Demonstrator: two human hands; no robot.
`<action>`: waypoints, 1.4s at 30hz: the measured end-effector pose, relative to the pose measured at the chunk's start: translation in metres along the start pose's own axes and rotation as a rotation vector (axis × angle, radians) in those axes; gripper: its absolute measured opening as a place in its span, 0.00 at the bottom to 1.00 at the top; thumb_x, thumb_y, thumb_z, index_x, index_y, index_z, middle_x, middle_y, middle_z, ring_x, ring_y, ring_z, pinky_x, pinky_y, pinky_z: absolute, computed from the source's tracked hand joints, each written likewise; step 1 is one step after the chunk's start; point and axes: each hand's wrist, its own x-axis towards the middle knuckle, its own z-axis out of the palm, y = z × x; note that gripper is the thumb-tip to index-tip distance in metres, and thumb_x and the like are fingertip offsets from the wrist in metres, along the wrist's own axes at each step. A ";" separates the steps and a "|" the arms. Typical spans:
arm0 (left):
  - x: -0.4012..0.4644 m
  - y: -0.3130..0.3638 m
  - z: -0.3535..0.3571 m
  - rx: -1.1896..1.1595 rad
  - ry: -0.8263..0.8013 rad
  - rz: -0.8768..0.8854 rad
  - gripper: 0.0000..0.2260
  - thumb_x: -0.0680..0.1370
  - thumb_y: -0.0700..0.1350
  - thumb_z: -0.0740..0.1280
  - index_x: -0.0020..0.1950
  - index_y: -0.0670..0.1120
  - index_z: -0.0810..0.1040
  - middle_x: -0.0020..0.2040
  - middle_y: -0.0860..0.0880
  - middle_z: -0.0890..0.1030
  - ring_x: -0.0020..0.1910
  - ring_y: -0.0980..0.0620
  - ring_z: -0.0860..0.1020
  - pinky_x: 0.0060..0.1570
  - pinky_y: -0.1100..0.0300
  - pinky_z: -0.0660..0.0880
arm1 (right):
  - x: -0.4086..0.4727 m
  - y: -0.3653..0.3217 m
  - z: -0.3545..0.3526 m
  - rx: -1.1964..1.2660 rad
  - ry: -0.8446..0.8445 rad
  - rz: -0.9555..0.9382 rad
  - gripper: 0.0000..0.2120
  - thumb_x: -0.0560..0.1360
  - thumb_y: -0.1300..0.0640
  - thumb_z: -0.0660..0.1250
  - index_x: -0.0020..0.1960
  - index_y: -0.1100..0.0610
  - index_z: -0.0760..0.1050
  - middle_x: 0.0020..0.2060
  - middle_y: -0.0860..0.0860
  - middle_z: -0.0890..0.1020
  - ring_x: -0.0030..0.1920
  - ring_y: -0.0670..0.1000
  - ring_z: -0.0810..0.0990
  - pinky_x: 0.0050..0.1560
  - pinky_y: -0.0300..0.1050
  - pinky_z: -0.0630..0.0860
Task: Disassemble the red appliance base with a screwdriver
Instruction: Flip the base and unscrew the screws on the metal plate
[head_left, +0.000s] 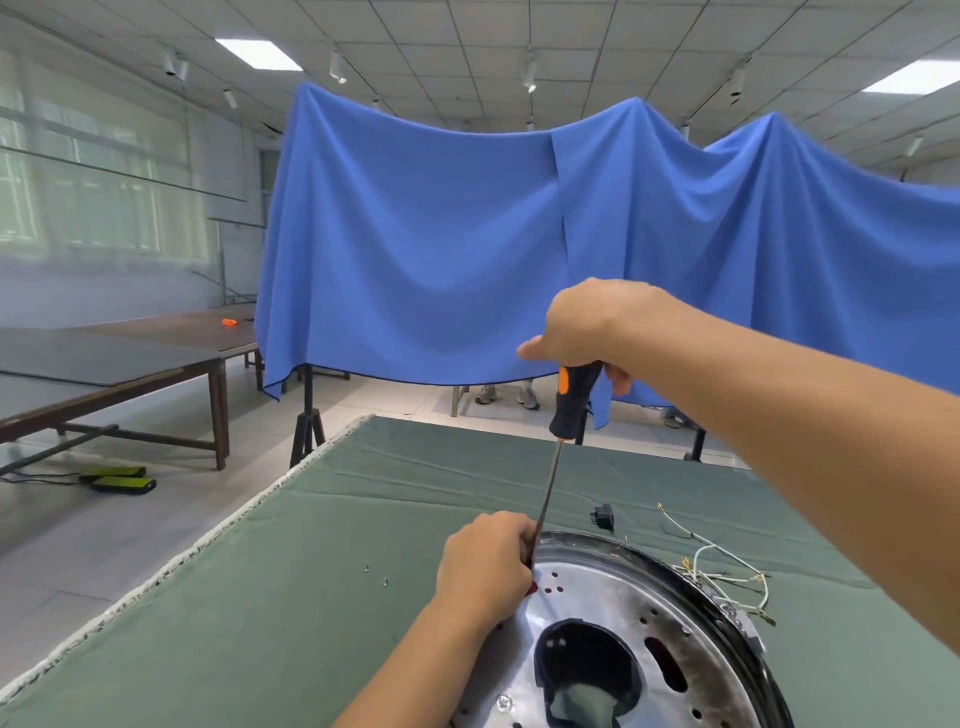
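The appliance base (628, 618) lies at the bottom right on the green cloth: a round silver metal plate with a black rim and red showing through its holes. My right hand (587, 327) grips the black and orange handle of a screwdriver (571, 405) from above. Its thin shaft (548, 499) slants down to the plate's left edge. My left hand (485, 564) is curled around the lower shaft near the tip, resting on the plate's rim. The tip itself is hidden behind my fingers.
Two small screws (376, 574) lie on the green table cloth (260, 597) left of the base. A small black part (602, 517) and loose white and yellow wires (722, 566) lie to the right. Brown tables (130, 374) and a blue drape (441, 234) stand behind.
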 end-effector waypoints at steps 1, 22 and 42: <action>0.000 0.000 0.000 -0.002 -0.002 0.002 0.08 0.67 0.40 0.66 0.45 0.49 0.78 0.44 0.53 0.82 0.46 0.49 0.78 0.44 0.58 0.75 | 0.002 0.002 0.003 0.008 0.034 -0.003 0.15 0.79 0.52 0.60 0.36 0.59 0.69 0.24 0.52 0.73 0.24 0.50 0.70 0.27 0.39 0.63; -0.003 0.006 -0.007 -0.183 0.195 -0.097 0.16 0.69 0.34 0.59 0.46 0.52 0.79 0.45 0.54 0.72 0.44 0.52 0.73 0.40 0.59 0.69 | 0.000 0.007 -0.002 0.449 -0.175 -0.140 0.17 0.73 0.49 0.69 0.51 0.63 0.74 0.38 0.57 0.83 0.31 0.55 0.83 0.29 0.46 0.81; 0.003 0.001 -0.006 0.060 -0.149 -0.130 0.10 0.68 0.45 0.69 0.48 0.52 0.83 0.46 0.50 0.83 0.46 0.46 0.78 0.40 0.62 0.70 | -0.006 0.009 -0.007 0.441 -0.216 -0.137 0.12 0.73 0.59 0.70 0.54 0.62 0.76 0.39 0.57 0.83 0.31 0.56 0.81 0.35 0.44 0.82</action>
